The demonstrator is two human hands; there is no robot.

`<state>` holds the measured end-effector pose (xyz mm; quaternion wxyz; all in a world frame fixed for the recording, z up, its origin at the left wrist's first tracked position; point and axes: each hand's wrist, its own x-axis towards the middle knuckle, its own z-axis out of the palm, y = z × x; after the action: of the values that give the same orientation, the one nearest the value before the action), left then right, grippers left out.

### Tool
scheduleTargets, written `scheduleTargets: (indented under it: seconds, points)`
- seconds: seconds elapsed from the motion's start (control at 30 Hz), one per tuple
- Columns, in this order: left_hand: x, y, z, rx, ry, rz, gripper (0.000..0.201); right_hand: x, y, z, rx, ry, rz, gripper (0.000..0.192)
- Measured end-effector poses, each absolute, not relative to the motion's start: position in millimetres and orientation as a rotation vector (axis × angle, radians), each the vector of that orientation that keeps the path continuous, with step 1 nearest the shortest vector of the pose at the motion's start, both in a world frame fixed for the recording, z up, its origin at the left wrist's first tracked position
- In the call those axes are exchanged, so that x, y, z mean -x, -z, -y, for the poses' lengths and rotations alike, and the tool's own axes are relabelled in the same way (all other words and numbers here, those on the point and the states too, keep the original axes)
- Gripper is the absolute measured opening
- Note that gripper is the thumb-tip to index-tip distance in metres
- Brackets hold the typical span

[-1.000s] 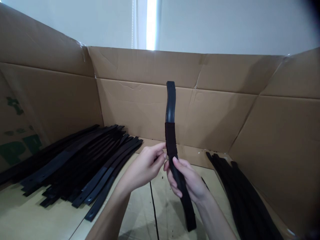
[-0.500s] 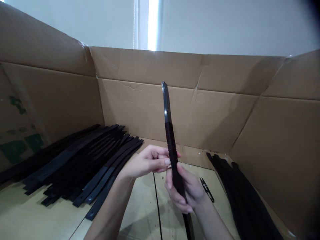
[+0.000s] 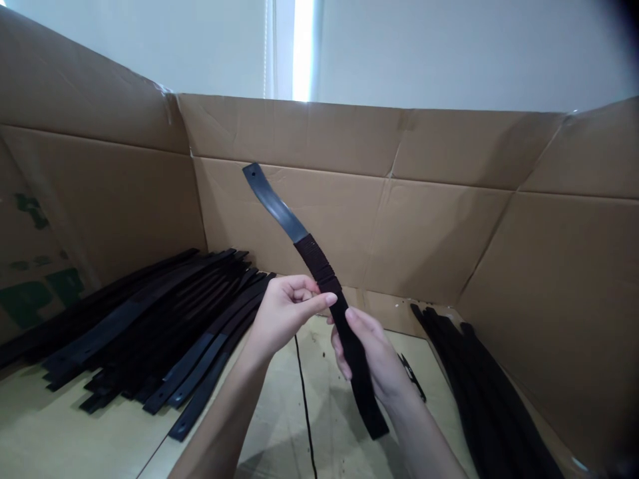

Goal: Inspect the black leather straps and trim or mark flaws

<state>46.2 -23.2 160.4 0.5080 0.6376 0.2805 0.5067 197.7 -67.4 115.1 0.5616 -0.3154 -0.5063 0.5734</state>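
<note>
Cardboard walls ring the tabletop on 3 sides. Big strip pile at 9 o'clock, smaller pile at 3. Centre: one strip held up, bare end tilted to 11, mid part bound w/ dark cord. Right hand is wrapped tight round its lower half; left hand pinches at the binding's edge, fingers closed on it. Cord trails to 6. Snips lie just at 3 of right hand. Judged best: keep tension, lay turns snug, no gaps.

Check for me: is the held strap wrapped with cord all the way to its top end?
No, the strap shows bare smooth metal above the cord wrapping.
</note>
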Motion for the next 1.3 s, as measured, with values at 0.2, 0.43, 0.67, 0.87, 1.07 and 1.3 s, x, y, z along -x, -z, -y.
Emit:
scheduleTargets:
  seconds: [0.2, 0.43, 0.67, 0.87, 1.07, 1.3]
  points:
    - [-47, -165, 32, -1.673, -1.198, -0.787, 0.018, -195, -115, 67, 0.902, -0.979, 1.248, 0.043]
    - [-47, -161, 26, -1.646, -1.266, -0.783, 0.014, -193, -114, 68, 0.884, -1.071, 1.261, 0.042]
    - [-46, -159, 27, -1.560, -1.294, -0.738, 0.010, -193, -114, 68, 0.751, -1.306, 1.148, 0.041]
    - [-43, -160, 23, -1.553, -1.045, -0.558, 0.029, -199, -111, 66, 0.591, -1.661, 1.050, 0.043]
    - [-32, -158, 19, -1.566, -0.800, -0.392, 0.034, -204, -107, 66, 0.369, -2.060, 1.203, 0.046]
    - [-44, -163, 28, -1.649, -1.099, -0.647, 0.029, -201, -112, 64, 0.590, -1.867, 1.145, 0.049]
